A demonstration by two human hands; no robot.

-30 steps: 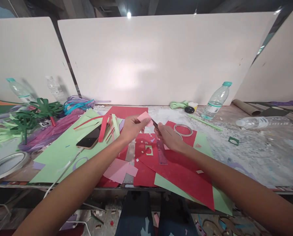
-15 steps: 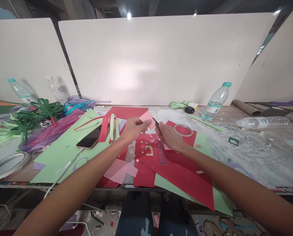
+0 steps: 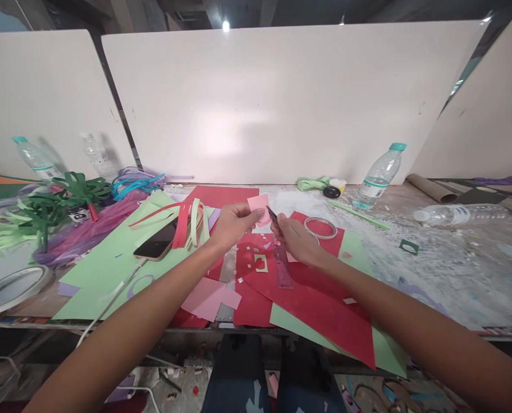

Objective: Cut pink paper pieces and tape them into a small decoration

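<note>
My left hand (image 3: 234, 223) pinches a small piece of pink paper (image 3: 258, 202) between thumb and fingers, raised over the table. A faint round outline shows on the paper. My right hand (image 3: 296, 238) is closed around scissors (image 3: 272, 214); their dark blades stand slightly apart at the paper's right edge, and the handles are hidden in my fingers. Below my hands lie red paper sheets (image 3: 316, 310), a clear purple-tinted ruler (image 3: 283, 269) and a pale green square with a round hole (image 3: 261, 264). Small paper scraps are strewn around them.
At the left, a phone (image 3: 156, 244) with a white cable rests on green paper (image 3: 96, 281), beside red and green paper strips (image 3: 180, 229). A tape roll (image 3: 321, 219) lies right of my hands. One water bottle (image 3: 378, 178) stands at the back right; another bottle (image 3: 460, 214) lies on its side.
The pink paper has turned a little in my left hand and now sits more upright. The scissor blades show farther apart. My arms have hardly moved.
</note>
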